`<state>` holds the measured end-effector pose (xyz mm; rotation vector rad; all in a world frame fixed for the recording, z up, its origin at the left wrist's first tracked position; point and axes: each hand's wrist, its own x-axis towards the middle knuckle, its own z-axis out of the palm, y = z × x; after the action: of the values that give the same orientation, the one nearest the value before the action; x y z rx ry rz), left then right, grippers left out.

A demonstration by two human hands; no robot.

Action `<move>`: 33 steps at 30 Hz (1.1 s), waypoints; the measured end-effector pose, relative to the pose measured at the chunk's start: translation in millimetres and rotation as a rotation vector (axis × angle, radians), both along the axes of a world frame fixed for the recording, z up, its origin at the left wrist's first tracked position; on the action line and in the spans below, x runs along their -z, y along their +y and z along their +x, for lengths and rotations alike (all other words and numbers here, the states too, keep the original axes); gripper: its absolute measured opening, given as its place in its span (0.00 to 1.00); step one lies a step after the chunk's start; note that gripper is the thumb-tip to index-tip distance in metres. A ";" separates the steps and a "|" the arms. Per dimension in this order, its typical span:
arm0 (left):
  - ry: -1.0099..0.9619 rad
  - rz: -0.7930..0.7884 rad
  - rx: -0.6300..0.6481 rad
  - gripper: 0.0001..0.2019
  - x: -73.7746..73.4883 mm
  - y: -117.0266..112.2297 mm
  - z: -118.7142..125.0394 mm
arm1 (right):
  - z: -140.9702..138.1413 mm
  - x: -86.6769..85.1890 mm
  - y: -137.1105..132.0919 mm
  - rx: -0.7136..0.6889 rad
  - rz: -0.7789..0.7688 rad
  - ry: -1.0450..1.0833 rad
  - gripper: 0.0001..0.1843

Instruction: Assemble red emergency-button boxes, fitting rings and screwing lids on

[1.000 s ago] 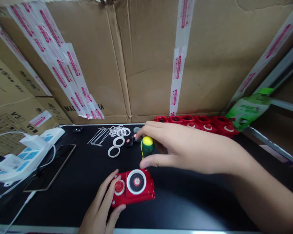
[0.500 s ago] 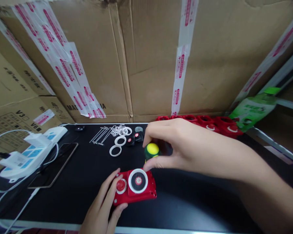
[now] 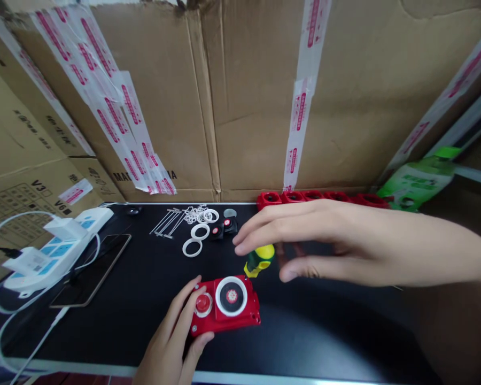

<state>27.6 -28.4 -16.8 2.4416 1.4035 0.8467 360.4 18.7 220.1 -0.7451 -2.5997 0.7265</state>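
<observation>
A red box (image 3: 240,315) with a red button (image 3: 202,303) and a white-ringed black dial (image 3: 231,295) lies on the black table (image 3: 324,331). My left hand (image 3: 170,342) grips its left end, thumb underneath and fingers on top. Just behind the box a stubby screwdriver (image 3: 260,259) with a yellow cap and green handle lies tilted on the table. My right hand (image 3: 328,240) hovers over it with fingers stretched out and apart. Its index fingertip is close to the yellow cap, and nothing is held.
Behind the box lie white rings (image 3: 192,247), thin metal pins (image 3: 166,222) and small black parts (image 3: 223,229). A row of red boxes (image 3: 304,196) lines the cardboard wall (image 3: 244,107). At the left are a power strip (image 3: 56,246) and a phone (image 3: 92,270). A green pouch (image 3: 417,179) sits far right.
My right hand held the screwdriver upright, brought it towards the red box, then opened. The screwdriver now lies tilted on the table. My left hand kept its grip on the box.
</observation>
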 end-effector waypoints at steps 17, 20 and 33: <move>-0.003 -0.011 -0.008 0.29 3.5 -0.4 0.5 | -39.7 23.6 0.1 0.378 0.282 0.010 0.21; 0.001 -0.012 -0.016 0.29 3.8 0.3 1.4 | -41.5 25.8 -0.3 0.449 0.347 -0.052 0.24; -0.017 -0.020 -0.021 0.28 1.0 -1.6 1.8 | -15.9 9.6 7.5 0.119 0.077 0.050 0.12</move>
<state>29.5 -30.0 -17.8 2.4031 1.4272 0.8520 344.5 26.1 210.5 -0.8389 -2.4994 0.5990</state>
